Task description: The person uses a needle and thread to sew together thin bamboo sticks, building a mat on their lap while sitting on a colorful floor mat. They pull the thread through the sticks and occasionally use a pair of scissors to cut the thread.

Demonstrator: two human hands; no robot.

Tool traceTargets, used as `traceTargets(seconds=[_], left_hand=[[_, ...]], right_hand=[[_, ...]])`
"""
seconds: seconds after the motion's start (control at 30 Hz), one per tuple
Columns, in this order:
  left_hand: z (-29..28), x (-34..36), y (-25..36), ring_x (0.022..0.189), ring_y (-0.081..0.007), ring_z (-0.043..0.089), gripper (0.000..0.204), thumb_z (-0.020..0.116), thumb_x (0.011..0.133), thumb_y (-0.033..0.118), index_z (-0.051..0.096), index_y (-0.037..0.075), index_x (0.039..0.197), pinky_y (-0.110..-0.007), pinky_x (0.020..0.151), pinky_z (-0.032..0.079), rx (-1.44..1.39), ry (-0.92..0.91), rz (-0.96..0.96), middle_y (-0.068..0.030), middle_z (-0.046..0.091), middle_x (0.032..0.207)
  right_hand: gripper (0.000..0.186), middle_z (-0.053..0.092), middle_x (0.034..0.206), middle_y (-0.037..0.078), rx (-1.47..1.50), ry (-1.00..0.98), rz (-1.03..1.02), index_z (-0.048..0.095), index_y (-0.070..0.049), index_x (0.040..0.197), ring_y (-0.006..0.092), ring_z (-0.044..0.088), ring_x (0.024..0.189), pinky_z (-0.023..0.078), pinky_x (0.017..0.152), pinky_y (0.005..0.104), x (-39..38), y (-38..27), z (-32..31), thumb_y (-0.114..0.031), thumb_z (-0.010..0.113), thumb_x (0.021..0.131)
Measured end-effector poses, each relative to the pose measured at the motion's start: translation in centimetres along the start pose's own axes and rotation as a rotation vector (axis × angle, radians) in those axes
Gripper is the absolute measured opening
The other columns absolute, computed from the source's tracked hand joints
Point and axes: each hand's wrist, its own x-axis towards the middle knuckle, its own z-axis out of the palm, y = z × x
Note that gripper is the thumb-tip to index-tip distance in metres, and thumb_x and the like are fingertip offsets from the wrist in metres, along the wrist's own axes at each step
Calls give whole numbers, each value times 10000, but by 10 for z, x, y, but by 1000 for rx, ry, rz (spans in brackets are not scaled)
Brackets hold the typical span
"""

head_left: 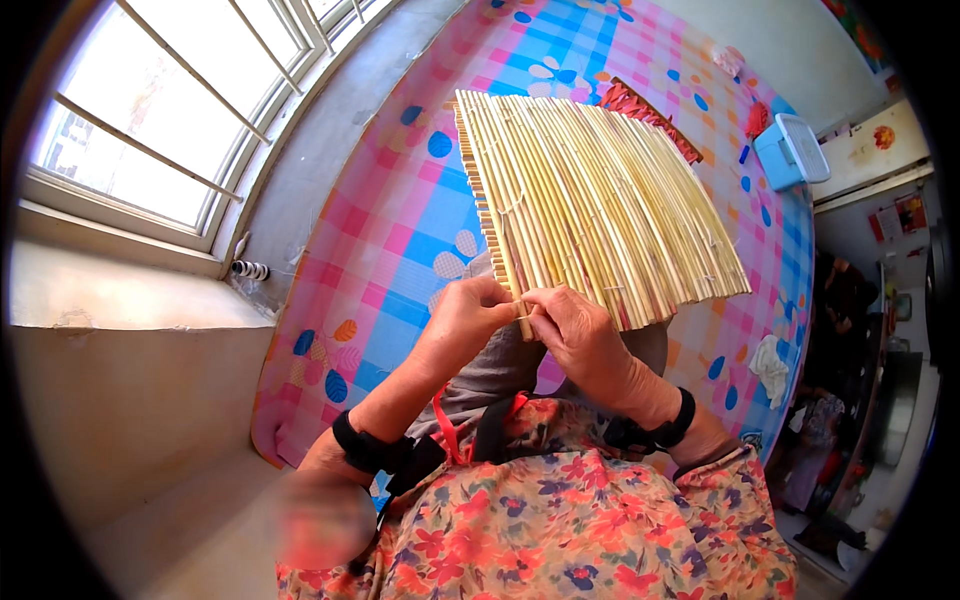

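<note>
A mat of pale yellow reed stalks (590,205), laid side by side and bound with thin thread, rests over my lap, fanning away from me. At its near left corner, my left hand (468,318) is closed in a pinch beside the stalk ends. My right hand (582,328) is closed against the same corner, its thumb and forefinger pressed together. A short pale thread (524,317) shows between the fingertips of both hands. The fingers partly cover the stalk ends there. Other thread ties show across the mat.
A checked, flower-patterned sheet (400,270) spreads beneath me. Left is a barred window (160,110), with a striped spool (250,270) on its ledge. Beyond the mat lies a red-laced wooden frame (655,120). A blue lidded container (785,155) and white cloth (768,370) are at right.
</note>
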Motion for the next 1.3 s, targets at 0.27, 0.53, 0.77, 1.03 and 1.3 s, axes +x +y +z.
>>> traceTargets(seconds=[0.27,0.53,0.77,1.03,1.3], left_hand=[[13,-5,-9,529,-29,482,74,658,862,65,629,-2,870,-195,437,373,-58,139,126,10,586,694],[16,-9,-22,584,-18,491,48,650,880,37,616,3,885,-177,502,399,-175,167,174,24,582,706],[26,-12,-27,613,-11,493,63,665,884,47,617,15,907,-175,524,402,-246,234,215,36,579,725],[29,-12,-33,627,-8,499,59,669,883,44,619,21,905,-175,541,417,-230,272,257,39,579,746],[29,-12,-31,686,-17,515,50,667,875,20,627,3,898,-188,571,440,-197,284,295,23,570,842]], right_hand=[[163,626,883,170,-5,-11,25,589,-5,989,355,622,845,509,737,413,17,17,6,-14,622,830],[191,637,904,156,42,-61,89,595,-15,994,336,616,891,505,769,406,24,21,6,-19,641,809],[172,590,838,113,-44,-18,124,613,-40,945,315,599,823,493,721,398,24,21,5,-63,682,789],[102,566,806,87,-198,-36,-3,627,-64,855,291,588,791,486,693,397,21,21,6,-101,692,785],[126,558,803,77,-285,-70,-62,628,-77,864,278,587,789,488,697,388,24,18,6,-120,686,761]])
